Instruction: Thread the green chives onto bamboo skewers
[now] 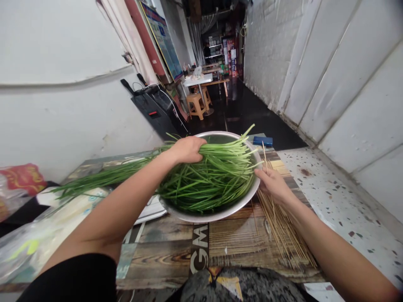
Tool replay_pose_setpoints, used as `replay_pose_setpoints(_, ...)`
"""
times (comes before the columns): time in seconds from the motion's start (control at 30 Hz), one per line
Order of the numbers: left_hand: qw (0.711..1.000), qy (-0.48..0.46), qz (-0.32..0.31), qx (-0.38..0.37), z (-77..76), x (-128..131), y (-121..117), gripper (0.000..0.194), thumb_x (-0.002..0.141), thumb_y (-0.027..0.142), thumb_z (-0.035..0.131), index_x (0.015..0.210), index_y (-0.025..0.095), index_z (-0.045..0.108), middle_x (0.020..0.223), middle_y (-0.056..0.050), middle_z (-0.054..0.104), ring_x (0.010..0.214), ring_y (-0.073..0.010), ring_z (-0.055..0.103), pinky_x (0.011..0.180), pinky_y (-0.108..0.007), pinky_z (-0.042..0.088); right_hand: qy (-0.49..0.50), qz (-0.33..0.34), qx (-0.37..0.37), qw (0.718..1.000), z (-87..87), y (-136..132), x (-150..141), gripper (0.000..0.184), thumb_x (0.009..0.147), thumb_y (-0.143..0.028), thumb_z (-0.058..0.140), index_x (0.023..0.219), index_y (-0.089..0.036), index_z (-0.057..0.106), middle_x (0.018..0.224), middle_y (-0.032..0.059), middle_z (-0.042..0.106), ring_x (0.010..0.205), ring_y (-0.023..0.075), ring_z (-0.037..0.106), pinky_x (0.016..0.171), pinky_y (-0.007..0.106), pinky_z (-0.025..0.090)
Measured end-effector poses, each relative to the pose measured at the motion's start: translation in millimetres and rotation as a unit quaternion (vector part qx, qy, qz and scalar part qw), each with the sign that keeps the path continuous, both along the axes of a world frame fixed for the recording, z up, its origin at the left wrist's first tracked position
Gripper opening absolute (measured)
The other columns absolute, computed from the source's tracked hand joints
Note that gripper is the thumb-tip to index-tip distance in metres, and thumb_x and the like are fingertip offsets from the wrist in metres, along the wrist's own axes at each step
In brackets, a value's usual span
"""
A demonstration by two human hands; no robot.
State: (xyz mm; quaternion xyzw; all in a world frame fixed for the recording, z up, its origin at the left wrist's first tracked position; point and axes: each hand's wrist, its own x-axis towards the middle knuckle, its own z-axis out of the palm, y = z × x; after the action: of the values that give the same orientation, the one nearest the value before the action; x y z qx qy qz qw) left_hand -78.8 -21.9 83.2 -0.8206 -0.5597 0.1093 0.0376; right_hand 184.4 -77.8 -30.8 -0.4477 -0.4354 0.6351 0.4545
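Observation:
A wide metal bowl (189, 217) full of long green garlic chives (204, 197) stands on the table before me. My left hand (188, 149) reaches over the bowl and is closed round a bunch of the chives. Pale cut ends of this bunch (234, 149) point right, past the far rim, while its leaf tips (94, 180) trail left over the table. At the bowl's right rim, my right hand (271, 181) is closed with the thumb against the edge; its other fingers are partly hidden. Thin bamboo skewers (283, 230) lie beneath and beside that hand.
A blue box (262, 141) lies at the table's far right corner. Plastic bags (47, 235) and a red package (23, 178) are at the left. The wood-patterned tabletop (163, 256) ends near my body. Beyond are a white table (203, 79) and plastic stools (195, 105).

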Motion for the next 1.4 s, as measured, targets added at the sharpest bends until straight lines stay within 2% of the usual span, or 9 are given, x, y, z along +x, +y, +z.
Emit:
replay_pose_setpoints(0.2,0.995,0.001,0.009,-0.101,-51.5,-10,18,0.075,0.065,0.030,0.055,0.135,0.015,0.032,0.130,-0.014,0.050,0.115,-0.0259,0.050,0.094,-0.034,0.041,-0.003,0.003,0.001,1.000,-0.3,-1,0,0.038,0.068,-0.048,0.065,0.063,-0.019,0.041,0.040,-0.0105,0.031,0.031,0.0020,0.020,0.033,0.017,0.009)
replay_pose_setpoints(0.33,0.987,0.018,-0.004,-0.162,-29.0,-8,7,0.102,0.060,0.039,0.060,0.144,0.014,0.009,0.147,-0.018,0.026,0.132,-0.0295,0.031,0.107,-0.040,0.027,-0.008,0.000,0.003,1.000,-1.8,-1,0,0.040,0.069,-0.050,0.064,0.063,-0.019,0.040,0.041,-0.0101,0.032,0.031,0.0020,0.021,0.033,0.017,0.010)
replay_pose_setpoints(0.43,0.995,0.011,-0.039,-0.091,-4.6,7,-23,0.106,0.062,0.043,0.060,0.145,0.015,0.000,0.151,-0.017,0.010,0.138,-0.0315,0.013,0.111,-0.046,0.014,-0.009,0.002,0.011,1.000,-3.7,0,0,0.040,0.069,-0.052,0.063,0.063,-0.019,0.040,0.041,-0.0101,0.032,0.031,0.0021,0.020,0.033,0.017,0.009)
replay_pose_setpoints(0.5,0.992,-0.024,-0.100,-0.067,-5.6,20,-48,0.104,0.066,0.048,0.057,0.145,0.019,-0.005,0.153,-0.014,0.000,0.140,-0.0294,0.007,0.111,-0.043,0.013,-0.002,0.009,0.016,1.000,-4.8,0,-1,0.041,0.070,-0.053,0.062,0.063,-0.020,0.040,0.040,-0.0104,0.031,0.031,0.0021,0.019,0.033,0.018,0.009)
replay_pose_setpoints(0.73,0.996,-0.041,-0.083,0.014,-70.8,40,-82,0.123,0.052,0.065,0.065,0.145,0.011,0.003,0.150,-0.021,-0.007,0.138,-0.0374,-0.008,0.110,-0.051,-0.001,0.001,-0.002,0.021,1.000,-9.4,3,-1,0.036,0.071,-0.045,0.063,0.062,-0.019,0.040,0.038,-0.0108,0.031,0.030,0.0024,0.020,0.032,0.018,0.009)
replay_pose_setpoints(0.87,0.996,-0.077,-0.017,0.046,-85.3,51,-81,0.113,0.063,0.070,0.052,0.145,0.014,-0.001,0.151,-0.022,-0.001,0.138,-0.0359,-0.004,0.108,-0.055,0.000,-0.011,-0.011,0.020,1.000,-11.8,4,-2,0.034,0.071,-0.045,0.061,0.062,-0.019,0.041,0.039,-0.0098,0.033,0.031,0.0034,0.024,0.032,0.018,0.013)
replay_pose_setpoints(1.03,0.994,-0.039,-0.017,0.100,-95.2,59,-86,0.119,0.052,0.057,0.069,0.145,0.021,0.005,0.151,-0.022,0.000,0.138,-0.0384,-0.004,0.105,-0.060,-0.003,-0.010,-0.004,0.014,1.000,-8.8,1,-2,0.035,0.070,-0.050,0.060,0.065,-0.020,0.042,0.040,-0.0102,0.034,0.031,0.0037,0.021,0.032,0.019,0.012)
replay_pose_setpoints(1.3,0.998,-0.012,-0.055,0.030,-55.4,29,-28,0.086,0.070,0.034,0.057,0.143,0.018,0.016,0.138,-0.017,0.041,0.125,-0.0299,0.039,0.106,-0.052,0.017,-0.006,-0.002,0.017,1.000,-12.3,1,-1,0.037,0.070,-0.047,0.062,0.061,-0.021,0.037,0.039,-0.0105,0.031,0.031,0.0037,0.021,0.033,0.019,0.011)
replay_pose_setpoints(1.4,0.990,-0.024,-0.134,-0.048,-58.9,16,7,0.084,0.071,0.031,0.056,0.143,0.017,0.015,0.143,-0.014,0.036,0.127,-0.0261,0.038,0.104,-0.040,0.029,-0.015,-0.008,0.020,1.000,-11.5,1,-2,0.038,0.070,-0.046,0.062,0.060,-0.021,0.035,0.038,-0.0107,0.029,0.031,0.0037,0.021,0.034,0.019,0.011)
